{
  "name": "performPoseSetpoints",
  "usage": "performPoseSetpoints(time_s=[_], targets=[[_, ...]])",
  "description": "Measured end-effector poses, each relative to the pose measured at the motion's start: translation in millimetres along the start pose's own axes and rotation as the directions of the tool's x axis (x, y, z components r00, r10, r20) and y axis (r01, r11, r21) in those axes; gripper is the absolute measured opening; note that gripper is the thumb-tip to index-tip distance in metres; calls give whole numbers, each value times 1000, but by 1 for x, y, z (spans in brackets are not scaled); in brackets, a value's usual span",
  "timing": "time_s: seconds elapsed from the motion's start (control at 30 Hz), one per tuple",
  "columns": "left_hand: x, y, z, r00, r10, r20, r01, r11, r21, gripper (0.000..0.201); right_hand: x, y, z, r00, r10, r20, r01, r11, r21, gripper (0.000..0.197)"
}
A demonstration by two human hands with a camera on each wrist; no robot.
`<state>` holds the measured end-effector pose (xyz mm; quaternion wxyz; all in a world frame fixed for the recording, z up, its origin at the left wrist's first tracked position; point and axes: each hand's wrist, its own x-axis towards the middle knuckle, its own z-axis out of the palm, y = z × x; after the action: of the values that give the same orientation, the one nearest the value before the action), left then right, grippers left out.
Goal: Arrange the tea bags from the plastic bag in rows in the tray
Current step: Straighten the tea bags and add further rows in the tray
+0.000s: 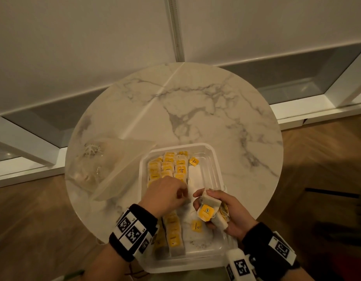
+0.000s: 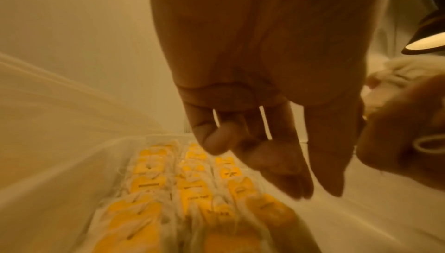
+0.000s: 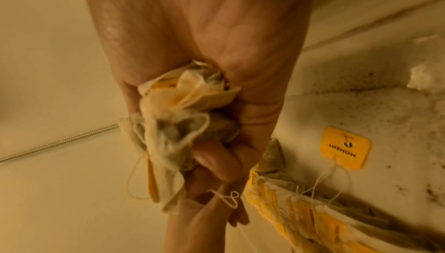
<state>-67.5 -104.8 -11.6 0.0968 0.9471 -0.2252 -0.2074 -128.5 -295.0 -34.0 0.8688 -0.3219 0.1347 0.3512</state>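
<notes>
The right hand (image 1: 222,211) grips a bunch of tea bags (image 1: 211,209) over the near right of the tray (image 1: 214,157). The left hand (image 1: 165,194), fingers loose and holding nothing, hovers over the rows (image 1: 169,165) filling the tray's left side. The plastic bag (image 1: 106,165) lies on the table (image 1: 195,102), left of the tray.

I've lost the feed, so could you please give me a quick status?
Left hand empty over the tray. Right hand grips tea bags. Three rows laid, nothing in the way.
</notes>
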Motion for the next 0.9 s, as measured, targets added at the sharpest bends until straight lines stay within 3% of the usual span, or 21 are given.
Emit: performPoseSetpoints(time_s=[0.13, 0.3, 0.4, 0.53, 0.63, 0.9], targets=[[0, 0, 11, 997, 5, 76, -6, 1000, 9, 23, 0, 0, 2, 1000, 17, -13, -17, 1000, -6, 31], [-12, 1, 2, 995, -17, -99, -6, 975, -223, 22, -1, -1, 2, 998, 22, -55, -24, 999, -38, 34], [-26, 15, -1, 984, -58, -167, -30, 878, -478, 19, 1, -1, 4, 994, 21, -108, -26, 998, -52, 34], [-43, 28, 3, 989, -121, -82, 24, 687, -726, 37, 1, -3, 12, 986, 18, -166, -20, 1000, -12, 27], [-48, 31, 10, 992, -122, -35, 52, 643, -764, 39, 0, -5, 17, 986, 17, -167, -10, 999, 39, 27], [-51, 27, 10, 982, -171, -82, 29, 562, -826, 10, 1, -2, 16, 982, -4, -187, 10, 1000, 30, 28]])
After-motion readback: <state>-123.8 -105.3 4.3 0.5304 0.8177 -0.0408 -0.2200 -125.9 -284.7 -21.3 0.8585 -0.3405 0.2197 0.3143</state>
